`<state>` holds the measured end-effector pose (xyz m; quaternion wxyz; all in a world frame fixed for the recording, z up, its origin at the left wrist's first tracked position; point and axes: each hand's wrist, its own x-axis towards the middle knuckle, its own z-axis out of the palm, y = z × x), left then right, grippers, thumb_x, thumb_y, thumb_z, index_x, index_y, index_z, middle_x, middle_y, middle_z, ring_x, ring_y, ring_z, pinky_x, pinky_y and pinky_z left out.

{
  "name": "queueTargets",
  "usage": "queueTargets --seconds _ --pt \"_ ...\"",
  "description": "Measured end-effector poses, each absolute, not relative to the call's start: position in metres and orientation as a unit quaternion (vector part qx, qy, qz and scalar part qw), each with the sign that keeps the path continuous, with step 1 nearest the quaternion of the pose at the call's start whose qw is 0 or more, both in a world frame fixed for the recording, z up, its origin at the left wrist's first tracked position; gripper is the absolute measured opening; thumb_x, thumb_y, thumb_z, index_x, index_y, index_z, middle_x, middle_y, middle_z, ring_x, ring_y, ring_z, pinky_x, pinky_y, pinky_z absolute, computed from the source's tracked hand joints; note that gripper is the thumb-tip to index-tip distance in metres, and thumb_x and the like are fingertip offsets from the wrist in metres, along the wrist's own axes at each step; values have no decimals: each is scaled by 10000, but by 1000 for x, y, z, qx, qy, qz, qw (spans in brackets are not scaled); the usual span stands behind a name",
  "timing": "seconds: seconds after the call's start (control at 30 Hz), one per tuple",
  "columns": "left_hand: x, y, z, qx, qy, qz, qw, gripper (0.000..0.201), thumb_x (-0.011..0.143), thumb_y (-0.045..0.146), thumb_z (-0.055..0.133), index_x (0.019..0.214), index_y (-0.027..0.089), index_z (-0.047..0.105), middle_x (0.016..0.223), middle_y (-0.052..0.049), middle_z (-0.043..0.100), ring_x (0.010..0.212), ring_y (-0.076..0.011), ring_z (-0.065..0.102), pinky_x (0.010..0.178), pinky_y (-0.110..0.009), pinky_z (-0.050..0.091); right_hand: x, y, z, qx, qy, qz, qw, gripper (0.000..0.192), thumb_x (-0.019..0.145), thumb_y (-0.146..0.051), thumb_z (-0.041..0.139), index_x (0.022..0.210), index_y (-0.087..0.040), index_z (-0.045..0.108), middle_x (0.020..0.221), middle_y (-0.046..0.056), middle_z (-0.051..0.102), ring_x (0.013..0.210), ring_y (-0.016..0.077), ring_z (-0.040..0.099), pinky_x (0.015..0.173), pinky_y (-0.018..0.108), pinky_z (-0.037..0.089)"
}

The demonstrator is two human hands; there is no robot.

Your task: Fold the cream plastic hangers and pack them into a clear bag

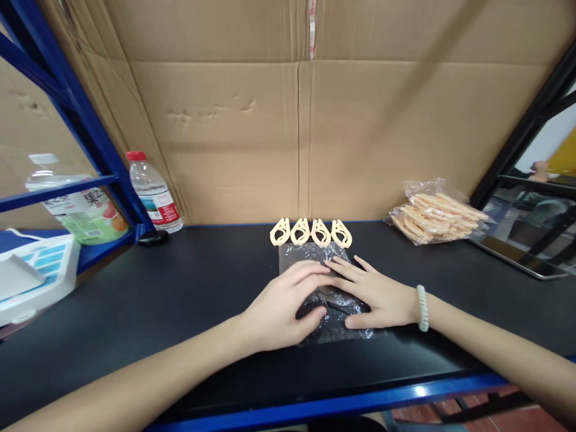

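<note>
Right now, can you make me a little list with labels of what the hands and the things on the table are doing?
left hand: left hand lies flat on the crinkly clear plastic bag
right hand: right hand, with a white bead bracelet on the wrist, also flat on the bag
grip: both hands open, holding nothing
clips: four cream plastic clips in a row just behind the bag
far right: clear bag of more cream clips
far left: clear water bottle with red cap
surface: black tabletop

Clear bag (335,309) middle hidden under hands; bottle (76,204) label partly behind shelf rail.
</note>
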<state>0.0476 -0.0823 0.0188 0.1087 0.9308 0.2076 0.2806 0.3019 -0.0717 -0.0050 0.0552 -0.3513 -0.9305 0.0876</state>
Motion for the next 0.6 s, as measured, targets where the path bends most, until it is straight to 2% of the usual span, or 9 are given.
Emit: queueTargets --seconds 0.17,0.27,0.37,0.43,0.5,0.6 --pt "40 -87 13 964 196 149 105 733 739 138 546 1426 218 304 1516 -93 325 1416 -274 237 1152 -555 188 304 -74 -6 -354 -929 93 55 828 840 -631 546 1502 -272 201 1565 138 132 1424 373 88 1089 659 46" --pt "35 -87 13 968 207 97 108 773 727 111 502 1452 233 264 1547 -95 265 1430 -290 197 1136 -600 153 306 -76 -4 -353 -928 103 59 849 837 -632 549 1507 -274 171 1571 128 104 1425 371 66 1094 651 41" --pt "35 -88 14 968 214 74 109 770 740 114 487 1461 246 251 1554 -94 245 1432 -297 183 1126 -621 136 314 -70 3 -351 -925 123 84 711 936 -572 410 1514 -294 104 1583 79 60 1436 323 33 1115 614 84" --pt "35 -88 15 968 217 69 107 769 743 121 488 1463 249 249 1553 -93 248 1433 -297 181 1125 -625 127 324 -59 9 -367 -914 95 143 596 990 -485 310 1515 -296 101 1584 55 95 1442 284 47 1134 569 128" --pt "36 -89 16 968 217 67 104 766 740 121 489 1459 253 258 1553 -92 250 1434 -299 177 1122 -630 122 337 -42 13 -397 -895 28 203 559 995 -411 329 1509 -274 156 1570 65 181 1441 277 94 1144 533 171" --pt "38 -90 17 969 216 66 100 759 728 111 491 1446 254 290 1540 -93 282 1430 -306 190 1118 -638 123 356 -11 13 -429 -880 -66 194 555 952 -236 398 1485 -214 244 1524 108 294 1426 290 174 1127 518 252"
